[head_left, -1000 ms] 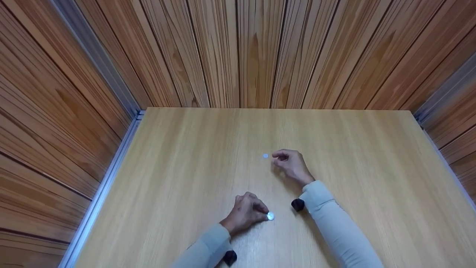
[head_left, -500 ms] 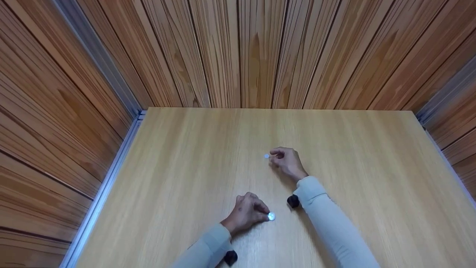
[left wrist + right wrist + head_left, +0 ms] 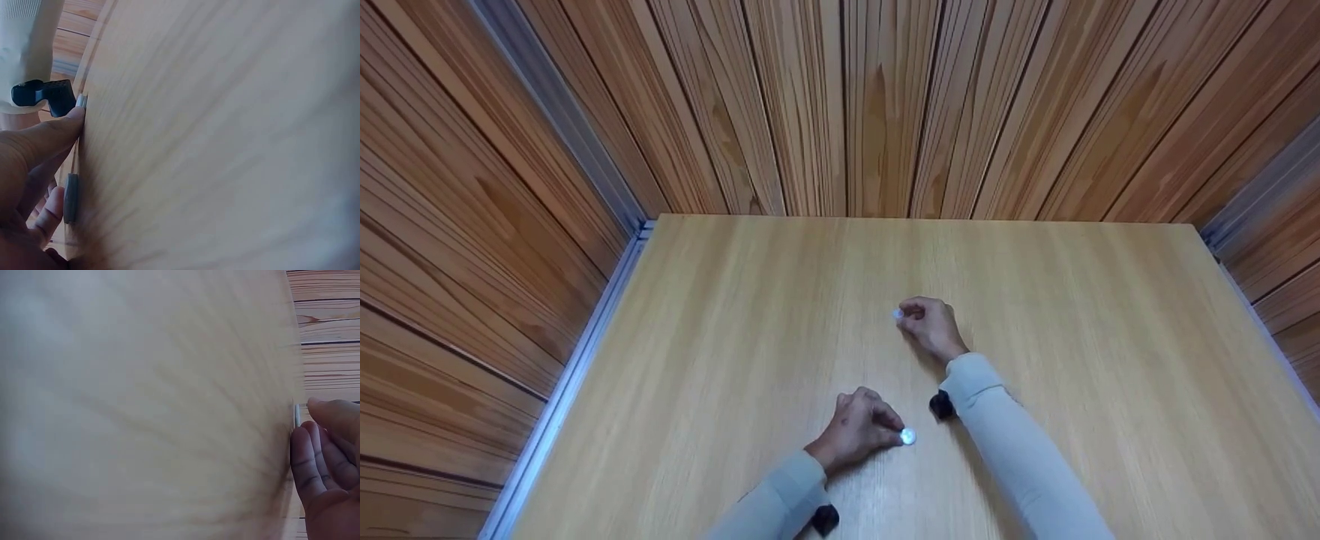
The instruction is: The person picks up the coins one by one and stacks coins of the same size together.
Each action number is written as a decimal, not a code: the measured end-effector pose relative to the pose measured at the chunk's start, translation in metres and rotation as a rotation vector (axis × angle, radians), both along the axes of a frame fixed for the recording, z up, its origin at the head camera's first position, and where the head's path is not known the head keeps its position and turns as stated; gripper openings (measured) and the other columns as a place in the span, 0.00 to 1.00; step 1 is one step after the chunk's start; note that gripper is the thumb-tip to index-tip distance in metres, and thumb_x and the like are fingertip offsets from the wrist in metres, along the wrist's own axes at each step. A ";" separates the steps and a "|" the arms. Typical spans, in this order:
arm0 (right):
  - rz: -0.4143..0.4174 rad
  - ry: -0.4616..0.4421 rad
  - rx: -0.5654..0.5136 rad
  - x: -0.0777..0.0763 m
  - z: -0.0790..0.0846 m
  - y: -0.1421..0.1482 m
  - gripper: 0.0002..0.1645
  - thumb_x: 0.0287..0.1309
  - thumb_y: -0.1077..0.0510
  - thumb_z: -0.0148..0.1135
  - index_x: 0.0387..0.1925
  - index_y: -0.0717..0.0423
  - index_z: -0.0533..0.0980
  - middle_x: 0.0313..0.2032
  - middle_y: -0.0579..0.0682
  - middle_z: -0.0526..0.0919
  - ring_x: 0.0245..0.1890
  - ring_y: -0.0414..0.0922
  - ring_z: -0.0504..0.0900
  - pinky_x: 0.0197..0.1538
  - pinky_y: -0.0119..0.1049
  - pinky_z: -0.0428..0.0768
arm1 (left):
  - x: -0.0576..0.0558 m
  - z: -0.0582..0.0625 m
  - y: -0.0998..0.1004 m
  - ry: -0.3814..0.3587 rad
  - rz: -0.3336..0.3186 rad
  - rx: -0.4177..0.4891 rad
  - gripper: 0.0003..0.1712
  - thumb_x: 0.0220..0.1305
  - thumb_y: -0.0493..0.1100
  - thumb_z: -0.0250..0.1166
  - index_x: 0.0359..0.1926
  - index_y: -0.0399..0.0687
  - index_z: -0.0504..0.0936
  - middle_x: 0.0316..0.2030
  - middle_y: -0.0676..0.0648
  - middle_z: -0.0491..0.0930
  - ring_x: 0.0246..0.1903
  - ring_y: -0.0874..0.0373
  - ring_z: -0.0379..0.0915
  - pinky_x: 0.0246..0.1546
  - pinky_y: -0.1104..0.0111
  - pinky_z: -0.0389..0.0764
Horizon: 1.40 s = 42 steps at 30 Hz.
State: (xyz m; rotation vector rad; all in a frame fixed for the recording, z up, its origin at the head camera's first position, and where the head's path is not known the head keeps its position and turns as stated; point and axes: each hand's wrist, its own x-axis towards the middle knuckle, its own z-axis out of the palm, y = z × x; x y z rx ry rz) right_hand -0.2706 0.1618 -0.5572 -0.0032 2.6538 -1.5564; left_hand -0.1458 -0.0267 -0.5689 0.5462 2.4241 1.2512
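Observation:
My left hand [image 3: 855, 429] pinches a small shiny round disc [image 3: 908, 436] at its edge, low over the table's near middle. Edge-on in the left wrist view, that disc [image 3: 82, 100] pokes out past a fingertip. A thicker grey edge-on piece [image 3: 70, 198] stands against another finger there; the head view hides it. Farther out, my right hand [image 3: 931, 328] has its fingertips at a second small whitish disc [image 3: 898, 314] on the table. In the right wrist view one finger touches this disc [image 3: 297, 415], while a narrow gap separates another fingertip from it.
The pale wood table [image 3: 735, 322] extends around both hands. Wood-plank walls [image 3: 877, 105] close it in at the back and sides, with a metal rail [image 3: 570, 382] along the left edge. Black wrist cameras [image 3: 942, 405] hang below both cuffs.
My right hand has moved slightly left, from beside the far disc until its fingertips meet it. My left hand and its disc have stayed nearly still.

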 end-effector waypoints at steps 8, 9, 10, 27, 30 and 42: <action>0.002 -0.019 -0.015 -0.003 0.000 -0.003 0.15 0.61 0.68 0.67 0.50 0.66 0.81 0.47 0.58 0.84 0.46 0.50 0.81 0.49 0.41 0.78 | 0.000 -0.001 -0.001 0.038 -0.003 0.005 0.06 0.54 0.43 0.77 0.35 0.58 0.91 0.28 0.69 0.79 0.41 0.68 0.65 0.47 0.58 0.54; 0.003 -0.016 -0.013 -0.003 0.000 -0.003 0.15 0.61 0.69 0.66 0.50 0.66 0.81 0.47 0.58 0.85 0.46 0.51 0.81 0.49 0.41 0.78 | 0.000 -0.001 -0.001 0.034 -0.001 0.004 0.06 0.54 0.43 0.77 0.35 0.58 0.91 0.29 0.68 0.78 0.41 0.67 0.65 0.47 0.58 0.54; 0.007 -0.011 -0.008 -0.003 0.000 -0.003 0.15 0.61 0.69 0.66 0.50 0.66 0.81 0.47 0.59 0.85 0.46 0.51 0.81 0.49 0.42 0.78 | 0.000 0.000 -0.001 0.027 0.002 0.004 0.06 0.54 0.43 0.77 0.35 0.58 0.91 0.29 0.68 0.78 0.41 0.67 0.65 0.47 0.58 0.54; 0.000 -0.046 0.034 -0.005 0.001 -0.007 0.09 0.63 0.69 0.64 0.45 0.62 0.82 0.43 0.54 0.84 0.44 0.49 0.81 0.46 0.42 0.78 | -0.002 -0.001 -0.001 -0.027 0.015 0.001 0.06 0.55 0.44 0.77 0.35 0.60 0.91 0.32 0.66 0.77 0.42 0.66 0.65 0.48 0.57 0.54; -0.006 -0.033 0.059 -0.004 0.002 -0.007 0.09 0.62 0.68 0.65 0.44 0.62 0.82 0.41 0.54 0.84 0.42 0.48 0.81 0.45 0.40 0.78 | -0.001 -0.001 -0.001 -0.007 0.006 -0.007 0.06 0.54 0.44 0.77 0.35 0.60 0.91 0.30 0.67 0.78 0.42 0.66 0.65 0.47 0.58 0.54; -0.002 0.047 0.122 -0.001 0.001 -0.009 0.06 0.61 0.70 0.65 0.40 0.63 0.83 0.39 0.54 0.86 0.41 0.48 0.82 0.46 0.42 0.78 | -0.002 -0.001 0.000 0.009 0.016 -0.021 0.06 0.53 0.44 0.78 0.34 0.60 0.90 0.28 0.68 0.80 0.41 0.67 0.66 0.47 0.58 0.55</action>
